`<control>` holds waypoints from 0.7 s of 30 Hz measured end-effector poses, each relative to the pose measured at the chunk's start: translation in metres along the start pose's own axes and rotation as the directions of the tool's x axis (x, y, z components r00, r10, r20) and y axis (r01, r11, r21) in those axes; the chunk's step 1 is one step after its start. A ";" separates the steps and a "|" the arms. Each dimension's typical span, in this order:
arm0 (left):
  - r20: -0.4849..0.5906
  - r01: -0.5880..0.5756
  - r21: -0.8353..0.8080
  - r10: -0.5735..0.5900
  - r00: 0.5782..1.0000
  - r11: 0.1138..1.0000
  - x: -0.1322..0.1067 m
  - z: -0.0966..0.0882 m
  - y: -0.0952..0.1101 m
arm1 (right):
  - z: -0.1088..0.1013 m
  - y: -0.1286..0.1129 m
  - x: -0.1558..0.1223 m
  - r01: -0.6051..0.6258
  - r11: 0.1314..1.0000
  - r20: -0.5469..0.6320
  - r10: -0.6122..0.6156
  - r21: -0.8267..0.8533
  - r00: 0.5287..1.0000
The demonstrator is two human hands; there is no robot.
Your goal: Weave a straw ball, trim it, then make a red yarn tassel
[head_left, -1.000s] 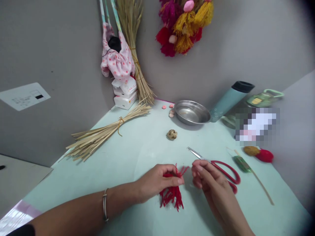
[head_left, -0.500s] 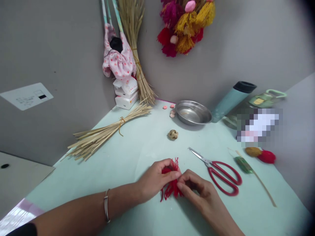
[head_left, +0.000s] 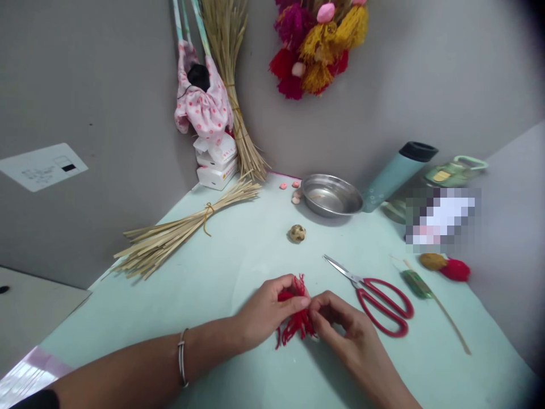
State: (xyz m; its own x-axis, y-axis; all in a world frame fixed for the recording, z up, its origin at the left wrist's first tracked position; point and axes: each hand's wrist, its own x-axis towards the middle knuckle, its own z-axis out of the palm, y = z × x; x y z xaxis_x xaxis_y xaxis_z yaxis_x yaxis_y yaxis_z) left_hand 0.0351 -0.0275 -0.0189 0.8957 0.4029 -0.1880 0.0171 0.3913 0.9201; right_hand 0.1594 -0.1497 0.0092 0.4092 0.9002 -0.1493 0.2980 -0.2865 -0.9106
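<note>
A small bundle of red yarn [head_left: 296, 326] lies on the pale green table [head_left: 238, 255] near its front. My left hand [head_left: 268, 312] pinches the bundle's top between thumb and fingers. My right hand [head_left: 340, 326] meets it from the right, fingers curled and pinching the same yarn. Red-handled scissors [head_left: 378, 295] lie on the table just right of my right hand, blades pointing up-left, untouched.
A tied bundle of straw [head_left: 179, 233] lies at the left. A steel bowl [head_left: 332, 196], small pink beads [head_left: 293, 190] and a brown ball [head_left: 297, 233] sit further back. A teal flask [head_left: 395, 173], a green stick [head_left: 426, 289] and red and yellow pompoms [head_left: 447, 267] lie right. Tassels hang on the wall.
My right hand left the scissors' handle and moved left to the red yarn, joining my left hand in pinching it. The yarn bundle has been gathered tighter.
</note>
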 end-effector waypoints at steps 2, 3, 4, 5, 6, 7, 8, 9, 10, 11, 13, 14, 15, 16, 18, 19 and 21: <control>-0.002 0.004 0.002 -0.004 1.000 1.000 0.000 0.000 0.000 | 0.000 -0.001 -0.001 0.012 1.000 -0.029 -0.012 -0.013 1.000; -0.003 0.002 0.006 -0.002 1.000 1.000 0.000 0.000 0.000 | -0.001 -0.001 -0.001 0.020 1.000 -0.039 -0.021 -0.018 0.999; -0.006 -0.001 0.013 0.001 1.000 1.000 0.000 0.000 0.000 | 0.000 -0.001 -0.001 0.030 0.999 -0.044 -0.031 -0.022 0.999; -0.009 -0.006 0.019 0.006 1.000 1.000 0.000 0.000 -0.001 | 0.000 -0.001 -0.001 0.037 0.999 -0.040 -0.038 -0.026 0.998; -0.011 -0.010 0.026 0.010 1.000 1.000 0.000 0.000 -0.001 | 0.000 -0.001 -0.001 0.044 0.999 -0.028 -0.044 -0.029 0.999; -0.013 -0.013 0.029 0.013 1.000 0.999 0.000 0.000 -0.001 | 0.001 -0.001 -0.001 0.051 0.998 -0.011 -0.051 -0.033 0.999; -0.013 -0.016 0.031 0.017 1.000 0.999 0.000 0.000 -0.001 | 0.001 0.000 -0.001 0.059 0.997 0.004 -0.059 -0.040 0.998; -0.012 -0.015 0.030 0.016 1.000 0.999 0.000 0.000 -0.001 | 0.002 0.001 -0.001 0.066 0.997 0.011 -0.065 -0.046 0.998; -0.009 -0.011 0.028 0.011 1.000 1.000 0.000 0.000 -0.001 | 0.002 0.001 -0.001 0.071 0.996 0.009 -0.070 -0.049 0.997; -0.007 -0.006 0.028 0.006 1.000 1.000 0.000 0.000 -0.001 | 0.002 0.002 -0.001 0.071 0.996 -0.002 -0.071 -0.050 0.997; -0.010 -0.001 0.032 0.002 1.000 0.999 0.000 0.000 -0.001 | 0.002 0.003 -0.001 0.058 0.997 -0.027 -0.060 -0.053 0.998; -0.012 -0.004 0.032 0.004 1.000 0.999 -0.001 0.000 0.000 | 0.002 0.003 -0.001 0.054 0.997 -0.028 -0.055 -0.055 0.998; -0.012 -0.010 0.031 0.010 1.000 0.999 -0.001 0.000 0.000 | 0.002 0.003 -0.001 0.055 0.997 -0.019 -0.056 -0.059 0.998; -0.012 -0.015 0.028 0.015 1.000 0.999 -0.001 0.000 0.000 | 0.002 0.003 -0.001 0.061 0.996 -0.004 -0.061 -0.066 0.998; -0.012 -0.014 0.020 0.014 1.000 1.000 -0.001 0.000 0.000 | 0.002 0.003 -0.001 0.088 0.993 0.022 -0.087 -0.077 0.996; -0.014 -0.010 0.017 0.010 1.000 1.000 -0.001 0.000 0.000 | 0.002 0.003 -0.001 0.102 0.991 0.020 -0.101 -0.082 0.995; -0.020 -0.001 0.017 0.002 1.000 1.000 0.000 0.000 0.000 | 0.003 0.003 -0.001 0.118 0.989 -0.021 -0.121 -0.089 0.992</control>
State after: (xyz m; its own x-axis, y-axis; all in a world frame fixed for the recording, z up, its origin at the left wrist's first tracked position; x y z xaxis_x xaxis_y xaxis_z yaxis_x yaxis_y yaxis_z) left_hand 0.0347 -0.0275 -0.0185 0.8866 0.4203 -0.1934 0.0236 0.3764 0.9262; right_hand 0.1575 -0.1506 0.0059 0.3881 0.9211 -0.0302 0.4198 -0.2058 -0.8840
